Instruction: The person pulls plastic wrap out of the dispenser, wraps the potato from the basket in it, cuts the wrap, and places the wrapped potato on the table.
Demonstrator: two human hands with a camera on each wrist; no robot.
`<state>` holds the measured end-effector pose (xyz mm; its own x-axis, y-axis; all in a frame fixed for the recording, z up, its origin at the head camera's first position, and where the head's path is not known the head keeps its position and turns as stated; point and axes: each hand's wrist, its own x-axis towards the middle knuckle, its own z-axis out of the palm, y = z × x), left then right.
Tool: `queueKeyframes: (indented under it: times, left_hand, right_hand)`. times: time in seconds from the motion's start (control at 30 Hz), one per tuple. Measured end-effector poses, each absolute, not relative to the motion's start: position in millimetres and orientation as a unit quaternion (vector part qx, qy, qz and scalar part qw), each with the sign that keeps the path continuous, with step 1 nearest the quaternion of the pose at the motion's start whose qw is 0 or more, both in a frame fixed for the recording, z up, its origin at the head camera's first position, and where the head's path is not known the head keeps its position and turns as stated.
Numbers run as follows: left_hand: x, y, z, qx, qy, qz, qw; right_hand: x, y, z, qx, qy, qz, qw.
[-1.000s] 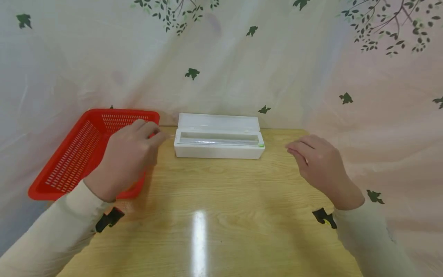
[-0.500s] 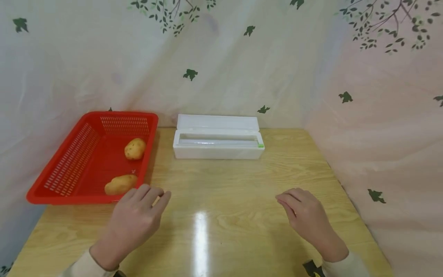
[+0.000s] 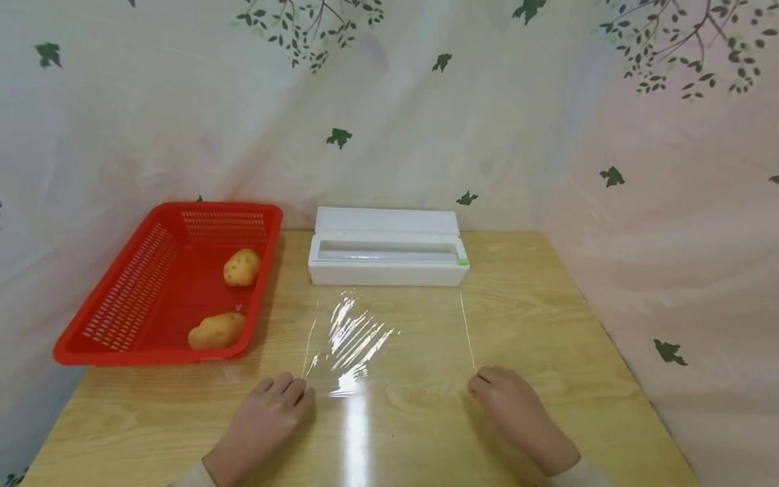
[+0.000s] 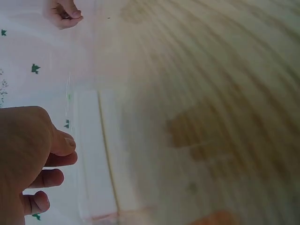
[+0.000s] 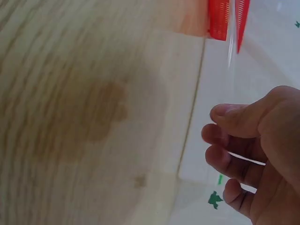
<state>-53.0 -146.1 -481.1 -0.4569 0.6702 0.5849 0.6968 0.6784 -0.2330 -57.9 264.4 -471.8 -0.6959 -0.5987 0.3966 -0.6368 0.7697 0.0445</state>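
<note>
A white cling film dispenser box lies open at the back of the wooden table. A clear sheet of cling film stretches from it toward me, glinting with wrinkles. My left hand pinches the sheet's near left corner, thumb against fingers in the left wrist view. At the near right corner, my right hand pinches the film's edge; a thin bright line of film crosses its fingers. Both hands sit low, close to the tabletop.
A red plastic basket holding two potatoes sits on the table's left side. A leaf-print curtain hangs right behind and to the right of the table. The table's right edge runs close by my right hand.
Both hands have drawn back from beside the box toward the near edge, and a sheet of film now stretches out from the box. The basket's potatoes, covered before, now show.
</note>
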Motion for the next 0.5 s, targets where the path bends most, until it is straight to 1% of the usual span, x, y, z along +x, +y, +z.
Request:
queueKeyframes:
  times: [0.1,0.17,0.23,0.33,0.43,0.5]
  left_hand:
    - [-53.3,-144.8,-496.0,-0.407,-0.863,-0.02,0.3]
    - [-52.3,-145.4,-501.5,-0.408,-0.87,-0.018,0.275]
    - [-52.6,-147.4,-505.3,-0.409,-0.876,-0.01,0.255]
    - [-54.8,-149.8,-506.5,-0.408,-0.885,0.007,0.226]
    - [-55.4,-149.9,-506.3,-0.407,-0.889,0.022,0.21]
    - [-52.9,-149.1,-506.7,-0.401,-0.891,0.027,0.21]
  right_hand:
    - [-58.2,260.7,-481.1,0.316,-0.942,0.019,0.106]
    - [-59.1,257.9,-485.8,0.314,-0.947,0.0,0.067]
    - [-61.3,255.3,-489.0,0.321,-0.946,-0.013,0.051]
    - [-64.2,251.0,-488.6,0.323,-0.944,-0.034,0.055]
    - [-61.9,245.8,-484.3,0.312,-0.947,-0.063,0.051]
    - [-55.6,241.4,-481.2,0.298,-0.951,-0.076,0.038]
